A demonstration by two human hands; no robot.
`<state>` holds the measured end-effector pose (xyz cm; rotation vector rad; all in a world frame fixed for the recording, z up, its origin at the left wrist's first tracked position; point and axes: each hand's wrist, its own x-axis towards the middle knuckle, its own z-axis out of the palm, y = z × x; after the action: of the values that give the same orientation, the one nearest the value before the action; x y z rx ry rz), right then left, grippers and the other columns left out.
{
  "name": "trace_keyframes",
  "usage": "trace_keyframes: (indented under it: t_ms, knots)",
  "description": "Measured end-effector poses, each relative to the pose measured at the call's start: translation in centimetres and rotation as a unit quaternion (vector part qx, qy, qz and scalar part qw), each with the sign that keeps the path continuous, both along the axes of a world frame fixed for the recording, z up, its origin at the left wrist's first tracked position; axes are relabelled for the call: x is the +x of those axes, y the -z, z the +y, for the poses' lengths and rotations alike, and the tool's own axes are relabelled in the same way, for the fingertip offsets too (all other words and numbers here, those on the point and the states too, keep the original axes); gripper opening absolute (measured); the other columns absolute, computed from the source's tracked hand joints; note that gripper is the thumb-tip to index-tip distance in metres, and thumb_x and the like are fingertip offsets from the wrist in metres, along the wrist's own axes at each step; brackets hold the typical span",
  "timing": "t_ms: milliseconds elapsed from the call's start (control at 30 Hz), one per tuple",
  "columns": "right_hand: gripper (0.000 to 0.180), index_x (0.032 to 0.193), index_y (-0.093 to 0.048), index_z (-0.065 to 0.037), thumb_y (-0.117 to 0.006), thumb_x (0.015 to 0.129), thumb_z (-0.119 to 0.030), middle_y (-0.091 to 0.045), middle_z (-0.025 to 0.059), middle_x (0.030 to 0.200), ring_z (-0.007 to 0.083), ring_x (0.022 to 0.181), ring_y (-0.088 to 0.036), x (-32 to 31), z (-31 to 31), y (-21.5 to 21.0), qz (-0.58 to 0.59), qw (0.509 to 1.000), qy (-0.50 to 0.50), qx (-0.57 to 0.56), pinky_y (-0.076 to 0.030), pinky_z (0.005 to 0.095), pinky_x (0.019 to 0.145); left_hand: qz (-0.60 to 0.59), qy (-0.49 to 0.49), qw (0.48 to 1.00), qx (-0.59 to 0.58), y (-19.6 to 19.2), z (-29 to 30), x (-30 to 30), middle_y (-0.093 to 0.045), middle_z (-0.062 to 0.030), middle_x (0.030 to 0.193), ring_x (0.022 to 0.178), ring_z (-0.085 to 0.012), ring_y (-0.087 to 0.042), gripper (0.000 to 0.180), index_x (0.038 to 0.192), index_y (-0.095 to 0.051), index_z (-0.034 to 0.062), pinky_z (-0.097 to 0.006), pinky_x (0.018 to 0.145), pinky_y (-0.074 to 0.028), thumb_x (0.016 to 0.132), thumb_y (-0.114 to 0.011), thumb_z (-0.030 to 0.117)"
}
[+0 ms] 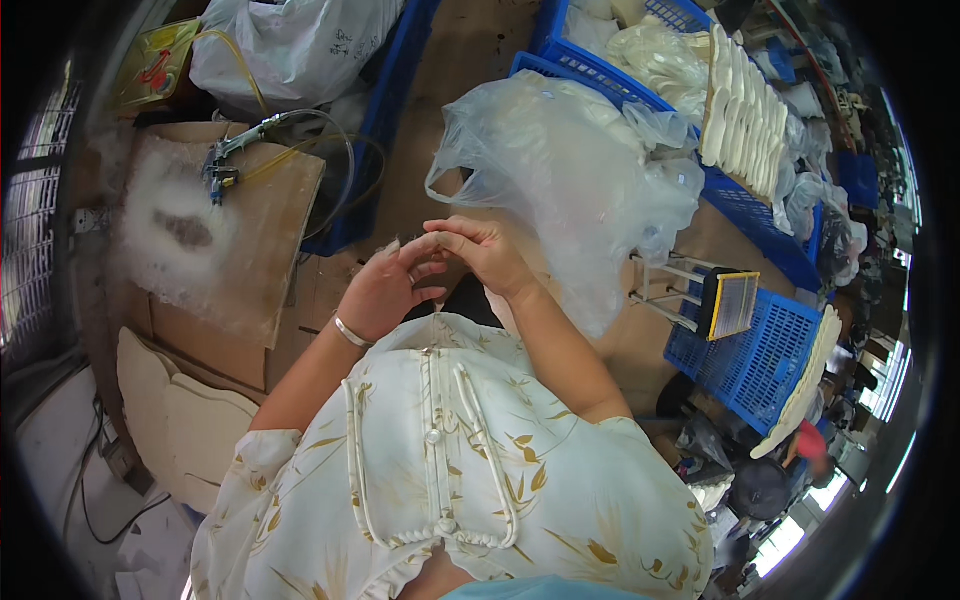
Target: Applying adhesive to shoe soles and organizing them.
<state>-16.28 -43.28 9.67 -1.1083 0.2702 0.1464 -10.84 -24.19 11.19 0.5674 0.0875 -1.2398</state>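
Note:
My left hand (388,288), with a bracelet at its wrist, is raised in front of my body, its lower fingers spread and partly bent. My right hand (487,258) meets it at the fingertips, its fingers pressed together on a finger of the left hand. Any small thing between the fingertips is too small to make out. Just beyond the right hand lies a large clear plastic bag (545,150) with pale contents. To the left, a spray gun (222,165) with hoses rests on a cardboard sheet (270,230) dusted white.
Blue crates (740,345) stand at the right, some holding bagged goods. A row of cream sole-shaped pieces (745,110) sits at the far right. Nearer is a yellow-edged panel (733,305) with metal legs. A white sack (290,55) stands far left; cream padded pieces (175,420) are near left.

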Motion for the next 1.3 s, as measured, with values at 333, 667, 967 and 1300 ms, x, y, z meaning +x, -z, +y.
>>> trace_keyframes:
  t_ms: [333, 667, 967, 1300]
  knots:
    - [0.012, 0.086, -0.069, 0.001, -0.066, 0.085, -0.011, -0.067, 0.0034, 0.078, 0.0087, 0.071, -0.06, 0.5, -5.3, 1.5, -0.006, 0.987, 0.087, -0.132, -0.049, 0.0244, 0.065, 0.028, -0.031, 0.999, -0.001, -2.4, -8.1, -0.7, -0.038, -0.0055, 0.141, 0.127, -0.0245, -0.039, 0.065, 0.142, -0.033, 0.009, -0.047, 0.102, -0.035, 0.093, -0.04, 0.05]
    - [0.034, 0.071, -0.062, 0.001, -0.062, 0.09, -0.028, -0.06, 0.0018, 0.062, 0.0064, 0.055, -0.05, 2.4, -7.0, 2.7, 0.111, 0.98, 0.036, -0.163, -0.041, 0.027, 0.048, -0.07, -0.001, 0.992, 0.108, -0.8, -10.8, -1.2, -0.035, -0.0028, 0.143, 0.129, -0.0204, -0.036, 0.072, 0.145, -0.029, 0.0103, -0.042, 0.102, -0.035, 0.087, -0.059, 0.041]
    - [0.026, 0.095, -0.071, -0.002, -0.059, 0.093, -0.025, -0.059, -0.0004, 0.076, 0.008, 0.072, -0.053, 3.1, -7.4, 3.2, 0.032, 0.993, -0.11, -0.028, -0.043, 0.0217, 0.067, -0.036, -0.078, 0.996, 0.037, 1.7, -6.7, -0.6, -0.038, -0.0049, 0.144, 0.13, -0.023, -0.038, 0.061, 0.143, -0.032, 0.004, -0.043, 0.105, -0.035, 0.093, -0.046, 0.037]
    - [0.014, 0.095, -0.07, -0.003, -0.066, 0.082, -0.005, -0.062, 0.0055, 0.088, 0.0146, 0.078, -0.06, 2.7, -4.5, 1.7, -0.161, 0.937, -0.038, -0.308, -0.047, 0.0251, 0.068, -0.05, -0.086, 0.995, 0.007, 2.7, -3.7, 0.1, -0.043, -0.0097, 0.14, 0.13, -0.0275, -0.038, 0.056, 0.136, -0.041, 0.0016, -0.047, 0.106, -0.032, 0.095, -0.038, 0.039]
